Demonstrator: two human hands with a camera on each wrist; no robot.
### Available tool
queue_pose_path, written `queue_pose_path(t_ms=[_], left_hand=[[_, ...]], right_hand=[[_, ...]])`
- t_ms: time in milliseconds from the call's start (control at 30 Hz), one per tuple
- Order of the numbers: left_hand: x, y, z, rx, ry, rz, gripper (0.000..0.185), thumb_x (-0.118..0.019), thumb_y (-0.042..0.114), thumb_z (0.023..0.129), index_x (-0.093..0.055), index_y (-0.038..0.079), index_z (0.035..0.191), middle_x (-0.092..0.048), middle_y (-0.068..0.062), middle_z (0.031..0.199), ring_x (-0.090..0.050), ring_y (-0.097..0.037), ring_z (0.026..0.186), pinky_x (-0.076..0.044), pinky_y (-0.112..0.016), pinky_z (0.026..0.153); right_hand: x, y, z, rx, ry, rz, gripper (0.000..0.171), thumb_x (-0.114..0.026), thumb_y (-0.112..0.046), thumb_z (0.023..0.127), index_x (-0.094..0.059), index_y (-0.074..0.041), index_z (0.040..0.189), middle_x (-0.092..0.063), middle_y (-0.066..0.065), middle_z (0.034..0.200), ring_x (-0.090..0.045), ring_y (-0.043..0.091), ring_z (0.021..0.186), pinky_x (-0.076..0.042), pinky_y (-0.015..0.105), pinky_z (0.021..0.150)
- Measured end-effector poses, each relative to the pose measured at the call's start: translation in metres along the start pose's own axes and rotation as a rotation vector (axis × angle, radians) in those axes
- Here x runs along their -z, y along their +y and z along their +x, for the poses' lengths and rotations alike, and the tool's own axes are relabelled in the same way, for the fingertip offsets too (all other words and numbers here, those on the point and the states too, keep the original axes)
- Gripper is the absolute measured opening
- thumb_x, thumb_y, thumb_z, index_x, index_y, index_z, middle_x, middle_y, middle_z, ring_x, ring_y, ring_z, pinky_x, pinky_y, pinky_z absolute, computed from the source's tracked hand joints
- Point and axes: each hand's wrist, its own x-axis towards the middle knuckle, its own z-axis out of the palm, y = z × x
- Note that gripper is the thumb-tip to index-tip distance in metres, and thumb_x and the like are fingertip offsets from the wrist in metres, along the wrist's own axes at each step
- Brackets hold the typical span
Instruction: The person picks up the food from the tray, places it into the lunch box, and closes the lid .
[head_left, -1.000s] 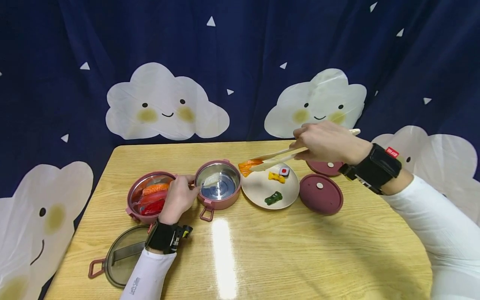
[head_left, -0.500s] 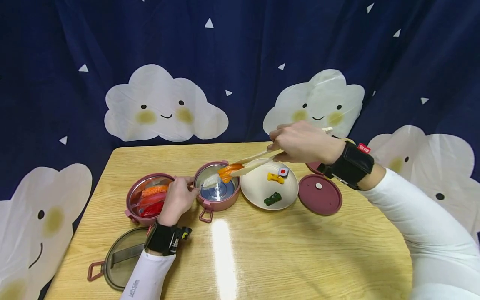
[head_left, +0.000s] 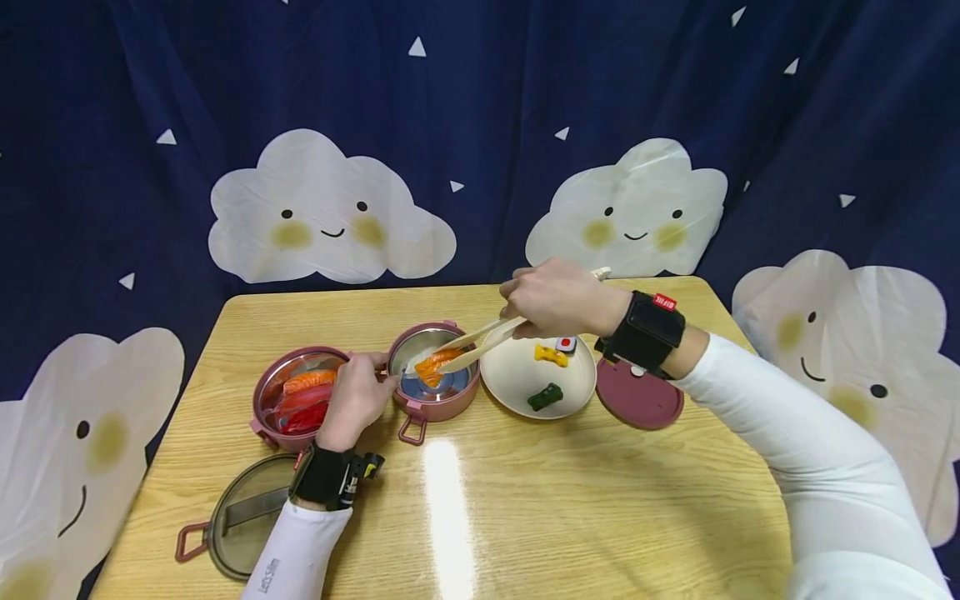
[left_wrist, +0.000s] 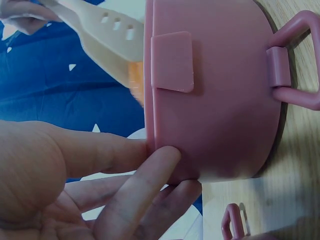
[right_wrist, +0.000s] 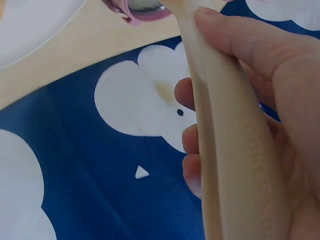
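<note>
Salmon piece [head_left: 432, 364], pinched in the cream tongs [head_left: 480, 337] that the right hand [head_left: 557, 298] squeezes, has travelled from above the cream plate [head_left: 517, 385] down into the steel-lined pink pot [head_left: 435, 402], so the transfer looks almost finished. The left hand [head_left: 355, 398] keeps its fingertips against that pot's wall. Nearer left, another pink pot [head_left: 264, 398] holds orange and red pieces; the plate carries green, yellow and red-and-white ones.

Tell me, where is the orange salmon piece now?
In the head view, the salmon piece is pinched by the tongs, inside the middle pink bowl, left of the plate.
</note>
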Motion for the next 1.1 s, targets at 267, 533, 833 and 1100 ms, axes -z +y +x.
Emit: queue_pose_path(t_ms=[267, 533, 833, 1100], left_hand=[[0.002, 0.0, 0.0, -0.012, -0.002, 0.002, 0.037, -0.072, 0.009, 0.098, -0.07, -0.005, 0.133, -0.075, -0.025, 0.116, -0.065, -0.031, 0.093, -0.045, -0.031, 0.071], [0.001, -0.001, 0.0, -0.007, -0.007, 0.002, 0.037, -0.072, 0.008, 0.098, -0.069, -0.005, 0.133, -0.074, -0.025, 0.118, -0.063, -0.03, 0.09, -0.043, -0.03, 0.069], [-0.001, -0.002, 0.0, -0.015, -0.01, -0.004, 0.038, -0.072, 0.009, 0.098, -0.069, -0.006, 0.133, -0.074, -0.027, 0.121, -0.066, -0.032, 0.096, -0.046, -0.031, 0.071], [0.001, -0.002, 0.0, -0.002, -0.017, -0.013, 0.04, -0.07, 0.007, 0.098, -0.067, -0.006, 0.136, -0.072, -0.028, 0.124, -0.058, -0.027, 0.08, -0.039, -0.029, 0.062]], right_hand=[[-0.012, -0.008, 0.014, 0.02, -0.034, -0.011, 0.013, -0.085, -0.036, 0.089, -0.08, -0.024, 0.089, -0.065, -0.004, 0.086, -0.065, 0.02, 0.086, -0.055, 0.036, 0.061], [-0.024, -0.015, 0.026, 0.05, -0.045, 0.013, 0.017, -0.084, -0.036, 0.089, -0.083, -0.022, 0.097, -0.068, -0.003, 0.091, -0.066, 0.021, 0.09, -0.058, 0.038, 0.071], [-0.028, -0.017, 0.033, 0.041, -0.055, 0.033, 0.025, -0.083, -0.038, 0.09, -0.084, -0.021, 0.108, -0.071, -0.003, 0.097, -0.069, 0.019, 0.092, -0.059, 0.037, 0.074], [-0.032, -0.016, 0.034, 0.031, -0.064, 0.029, 0.031, -0.083, -0.041, 0.09, -0.083, -0.021, 0.114, -0.073, -0.002, 0.103, -0.069, 0.021, 0.095, -0.06, 0.036, 0.076]])
